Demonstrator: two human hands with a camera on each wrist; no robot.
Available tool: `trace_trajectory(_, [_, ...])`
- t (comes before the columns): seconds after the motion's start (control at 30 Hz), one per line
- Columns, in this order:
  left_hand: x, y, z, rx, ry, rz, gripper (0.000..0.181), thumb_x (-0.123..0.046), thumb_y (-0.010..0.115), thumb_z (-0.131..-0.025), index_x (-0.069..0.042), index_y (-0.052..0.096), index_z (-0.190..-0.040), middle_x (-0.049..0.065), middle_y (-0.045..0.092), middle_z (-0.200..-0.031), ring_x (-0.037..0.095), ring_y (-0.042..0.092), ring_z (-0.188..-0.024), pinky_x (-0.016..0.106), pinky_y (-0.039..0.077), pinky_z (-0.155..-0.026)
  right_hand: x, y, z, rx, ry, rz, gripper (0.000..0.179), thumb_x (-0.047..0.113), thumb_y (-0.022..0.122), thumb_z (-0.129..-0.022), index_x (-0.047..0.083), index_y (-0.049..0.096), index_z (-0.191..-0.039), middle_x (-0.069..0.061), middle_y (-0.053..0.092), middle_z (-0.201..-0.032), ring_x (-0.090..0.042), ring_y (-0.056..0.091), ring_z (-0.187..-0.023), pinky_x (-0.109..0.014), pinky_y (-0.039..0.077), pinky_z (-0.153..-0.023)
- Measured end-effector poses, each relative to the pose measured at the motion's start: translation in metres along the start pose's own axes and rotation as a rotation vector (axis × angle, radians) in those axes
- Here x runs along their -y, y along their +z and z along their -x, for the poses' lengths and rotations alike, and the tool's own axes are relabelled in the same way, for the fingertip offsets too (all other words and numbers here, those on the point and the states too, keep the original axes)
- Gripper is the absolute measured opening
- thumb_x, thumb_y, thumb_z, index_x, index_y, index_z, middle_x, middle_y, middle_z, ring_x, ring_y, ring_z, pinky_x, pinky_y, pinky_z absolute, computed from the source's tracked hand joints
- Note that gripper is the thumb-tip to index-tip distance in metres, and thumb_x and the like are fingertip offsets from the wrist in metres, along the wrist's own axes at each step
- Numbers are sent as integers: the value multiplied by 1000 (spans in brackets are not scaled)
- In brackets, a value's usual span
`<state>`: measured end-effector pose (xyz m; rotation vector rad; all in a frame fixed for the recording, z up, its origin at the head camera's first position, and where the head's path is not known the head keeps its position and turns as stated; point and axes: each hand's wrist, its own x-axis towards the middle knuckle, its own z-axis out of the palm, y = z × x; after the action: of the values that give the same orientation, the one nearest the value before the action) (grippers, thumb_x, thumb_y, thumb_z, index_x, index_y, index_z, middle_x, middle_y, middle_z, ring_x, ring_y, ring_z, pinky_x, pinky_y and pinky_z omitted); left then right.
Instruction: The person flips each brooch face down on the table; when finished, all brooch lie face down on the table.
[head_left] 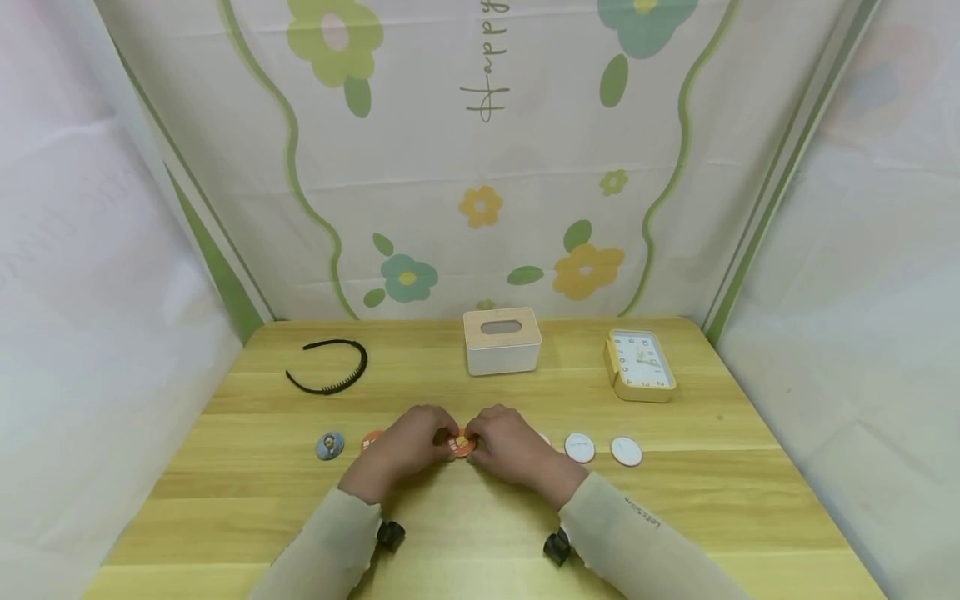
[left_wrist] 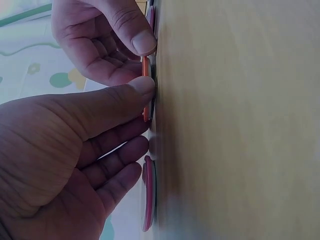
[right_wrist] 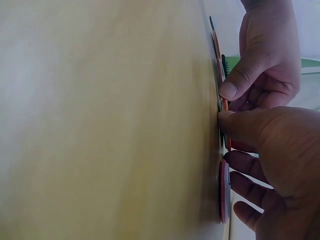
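Observation:
An orange round badge (head_left: 462,445) with pale print lies at the middle of the table, between both hands. My left hand (head_left: 414,440) pinches its left edge with thumb and fingers. From the other side my right hand (head_left: 512,447) pinches the right edge. In the left wrist view the badge (left_wrist: 146,107) is edge-on, low against the tabletop, with the left thumb over it. The right wrist view shows the right thumb on the same badge (right_wrist: 228,142). Another orange badge (head_left: 369,438) is partly hidden behind the left hand.
A blue badge (head_left: 330,446) with a portrait lies at the left. White round discs (head_left: 579,447) lie in line at the right, one partly hidden by my hand. Farther back are a black headband (head_left: 360,371), a tissue box (head_left: 502,358) and a yellow clock (head_left: 643,393).

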<state>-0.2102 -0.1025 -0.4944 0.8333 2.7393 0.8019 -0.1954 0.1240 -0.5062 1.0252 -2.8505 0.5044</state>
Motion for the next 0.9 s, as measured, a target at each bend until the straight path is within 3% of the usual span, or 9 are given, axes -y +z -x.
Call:
trace_trajectory(0.33, [-6,-3,3,9,-11,1,20,-11,86,-94,-8,81,-114,2,77,-114,21,69,-106,47,59,-99,2,0,-1,0,9,39,20,34,82,-100,17,81,-111,5,77,-107,-17,67,-104,-43,54,-103])
trace_trajectory(0.63, [-4,-2,6,20,-18,7,20,-15,78,-102,-9,82,-120,4,79,-123,27,72,-119,50,58,-106,1,0,2,1,22,41,21,32,76,-104,17,84,-116,5,81,-112,-18,69,-109,-43,54,-104])
trace_trajectory(0.9, [2,-6,5,12,42,6,16,-18,73,-106,-17,85,-117,-6,82,-112,12,74,-106,39,63,-94,1,-4,2,-66,-16,78,19,31,74,-106,19,87,-113,8,84,-109,-15,72,-103,-41,56,-99])
